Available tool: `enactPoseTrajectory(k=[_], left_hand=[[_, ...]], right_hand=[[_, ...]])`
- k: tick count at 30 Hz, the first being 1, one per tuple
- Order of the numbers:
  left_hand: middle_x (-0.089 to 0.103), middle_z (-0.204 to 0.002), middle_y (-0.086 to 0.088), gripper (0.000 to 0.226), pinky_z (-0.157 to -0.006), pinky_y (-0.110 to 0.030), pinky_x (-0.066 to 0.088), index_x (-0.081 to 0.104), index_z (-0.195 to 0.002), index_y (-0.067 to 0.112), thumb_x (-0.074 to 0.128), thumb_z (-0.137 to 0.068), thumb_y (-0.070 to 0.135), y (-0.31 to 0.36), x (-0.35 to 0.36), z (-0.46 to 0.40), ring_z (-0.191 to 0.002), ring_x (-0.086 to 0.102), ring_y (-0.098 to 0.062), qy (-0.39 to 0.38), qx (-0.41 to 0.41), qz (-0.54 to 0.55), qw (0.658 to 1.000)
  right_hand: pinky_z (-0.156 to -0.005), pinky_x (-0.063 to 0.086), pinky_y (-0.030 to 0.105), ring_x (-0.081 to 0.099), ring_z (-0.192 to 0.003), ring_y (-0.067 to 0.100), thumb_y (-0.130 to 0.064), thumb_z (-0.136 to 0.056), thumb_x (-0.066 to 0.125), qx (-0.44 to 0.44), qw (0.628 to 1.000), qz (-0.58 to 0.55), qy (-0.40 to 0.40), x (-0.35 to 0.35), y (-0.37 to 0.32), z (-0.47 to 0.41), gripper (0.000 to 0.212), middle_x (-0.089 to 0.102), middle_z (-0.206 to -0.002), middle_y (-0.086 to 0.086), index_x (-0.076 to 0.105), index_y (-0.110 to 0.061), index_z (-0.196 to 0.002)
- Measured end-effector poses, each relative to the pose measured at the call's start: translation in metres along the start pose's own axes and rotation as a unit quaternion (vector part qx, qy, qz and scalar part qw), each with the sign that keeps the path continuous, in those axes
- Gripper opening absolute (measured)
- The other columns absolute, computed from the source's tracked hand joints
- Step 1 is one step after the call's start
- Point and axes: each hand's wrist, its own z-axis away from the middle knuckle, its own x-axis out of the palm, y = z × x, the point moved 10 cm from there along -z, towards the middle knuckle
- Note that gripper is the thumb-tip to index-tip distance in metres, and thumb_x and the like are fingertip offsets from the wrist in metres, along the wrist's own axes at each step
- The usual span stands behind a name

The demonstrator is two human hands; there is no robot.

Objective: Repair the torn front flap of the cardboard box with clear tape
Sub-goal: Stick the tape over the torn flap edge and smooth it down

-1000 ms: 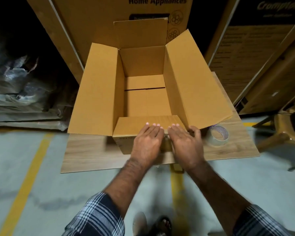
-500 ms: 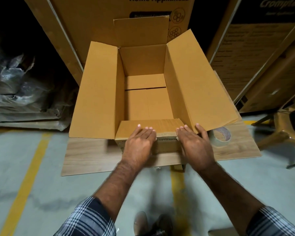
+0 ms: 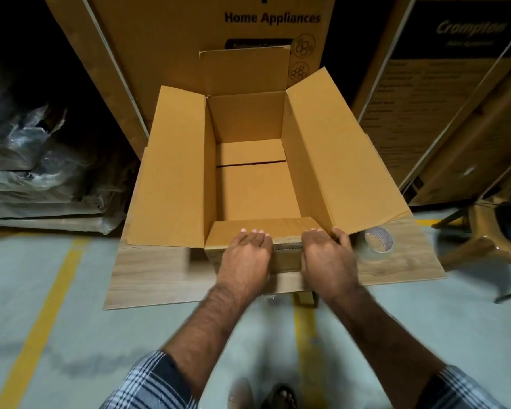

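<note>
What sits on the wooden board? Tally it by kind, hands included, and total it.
Cardboard box: 1
Roll of clear tape: 1
Hands resting on the front flap: 2, left hand and right hand
Total: 4

Hiding part of the brown cardboard front flap [image 3: 260, 228] under both hands. Being cut off at the top edge: tall printed "Home Appliances" carton [image 3: 213, 31]. Blurring near the bottom edge: a sandalled foot [image 3: 279, 397].

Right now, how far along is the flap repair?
Done: the box sits open on the board, with some tape apparently already across the front flap. In hand: left hand and right hand press flat on the flap, corrugated edge exposed between them. Left: tape roll lies untouched beside the box.
</note>
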Motion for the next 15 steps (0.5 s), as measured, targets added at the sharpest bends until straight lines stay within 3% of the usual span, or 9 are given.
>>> enactPoseTrajectory(k=[5, 9, 12, 15], left_hand=[[0.031, -0.166, -0.01, 0.062, -0.126, -0.032, 0.006, 0.03, -0.158, 0.008, 0.052, -0.101, 0.021, 0.006, 0.006, -0.004, -0.154, 0.026, -0.02, -0.019, -0.007, 0.034, 0.999], [0.032, -0.166, -0.012, 0.066, -0.127, -0.034, 0.008, 0.029, -0.157, 0.007, 0.057, -0.097, 0.007, 0.006, 0.003, -0.001, -0.154, 0.027, -0.022, -0.015, 0.004, 0.01, 1.0], [0.032, -0.165, -0.013, 0.066, -0.128, -0.036, 0.006, 0.029, -0.157, 0.006, 0.056, -0.096, 0.006, 0.008, 0.002, -0.004, -0.153, 0.027, -0.023, -0.022, -0.003, 0.0, 1.0], [0.03, -0.166, -0.012, 0.07, -0.127, -0.035, 0.002, 0.028, -0.157, 0.008, 0.059, -0.095, 0.011, 0.018, -0.001, -0.008, -0.155, 0.024, -0.023, -0.013, 0.0, 0.02, 1.0]], right_hand=[[-0.114, 0.039, 0.047, 0.06, -0.129, 0.021, -0.029, -0.087, 0.068, -0.044, 0.997, -0.053, -0.022, 0.008, -0.059, 0.005, 0.044, 0.071, -0.129, 0.007, 0.066, -0.012, -0.128], [-0.12, 0.027, 0.044, 0.054, -0.135, 0.013, -0.017, -0.094, 0.052, -0.024, 0.999, -0.038, -0.015, 0.0, -0.016, 0.004, 0.041, 0.066, -0.139, 0.001, 0.06, -0.017, -0.134], [-0.122, 0.021, 0.043, 0.047, -0.141, 0.012, -0.02, -0.097, 0.048, -0.001, 1.0, -0.009, -0.024, -0.004, 0.018, 0.007, 0.045, 0.059, -0.147, -0.001, 0.053, -0.019, -0.142], [-0.124, 0.017, 0.044, 0.036, -0.149, 0.014, -0.025, -0.099, 0.047, -0.014, 0.999, -0.013, -0.038, -0.006, 0.004, 0.008, 0.055, 0.045, -0.159, 0.002, 0.04, -0.016, -0.153]])
